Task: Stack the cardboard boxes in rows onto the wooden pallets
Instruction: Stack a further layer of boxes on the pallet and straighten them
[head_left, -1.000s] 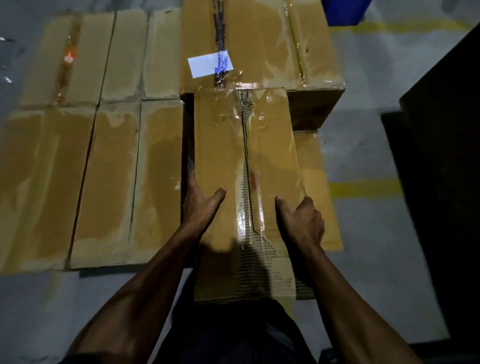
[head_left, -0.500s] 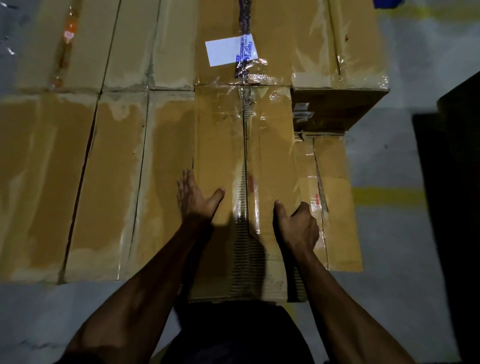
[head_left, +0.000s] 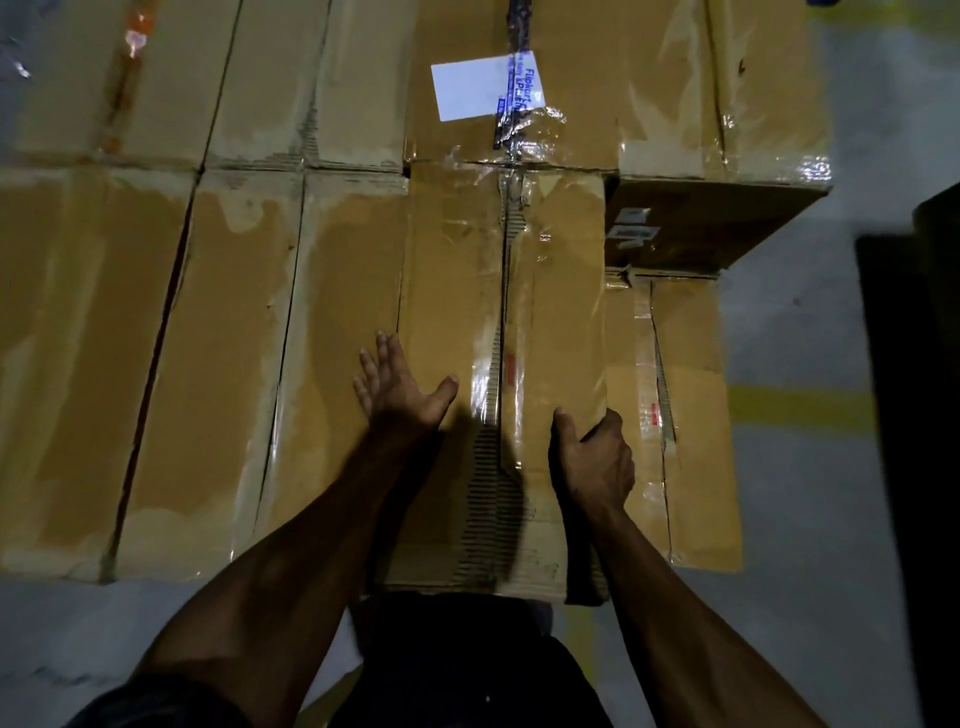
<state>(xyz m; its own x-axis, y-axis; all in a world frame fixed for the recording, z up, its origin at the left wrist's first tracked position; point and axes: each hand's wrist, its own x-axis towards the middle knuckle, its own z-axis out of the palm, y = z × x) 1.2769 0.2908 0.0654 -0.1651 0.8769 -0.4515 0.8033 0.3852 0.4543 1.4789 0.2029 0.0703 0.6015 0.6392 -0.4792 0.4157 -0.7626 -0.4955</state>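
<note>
I look straight down on the box (head_left: 498, 364), a long taped carton lying lengthwise away from me in the near row. Its far end butts against the labelled box (head_left: 561, 88) behind it, and its near end sticks out a little past the row toward my legs.

My left hand (head_left: 397, 392) lies at the box's left top edge, over the seam with the neighbour box (head_left: 337, 338). The fingers (head_left: 370, 371) are straight and spread, pointing away from me, and the thumb reaches right across the box top. It presses flat and clasps nothing.

My right hand (head_left: 592, 457) sits on the box's right edge. The thumb lies on the top face and the fingers curl over the edge and down the side, so it grips the box. The fingertips are hidden behind the edge.

The hands are well apart, one on each long edge, with the taped centre seam running between them. Both sit nearer to the box's close end than to its far end.

To the right, a lower box (head_left: 691, 415) lies just beside the gripped one, its top below my right hand. Grey floor (head_left: 831, 519) shows beyond it. I cannot see the pallet under the cartons.
</note>
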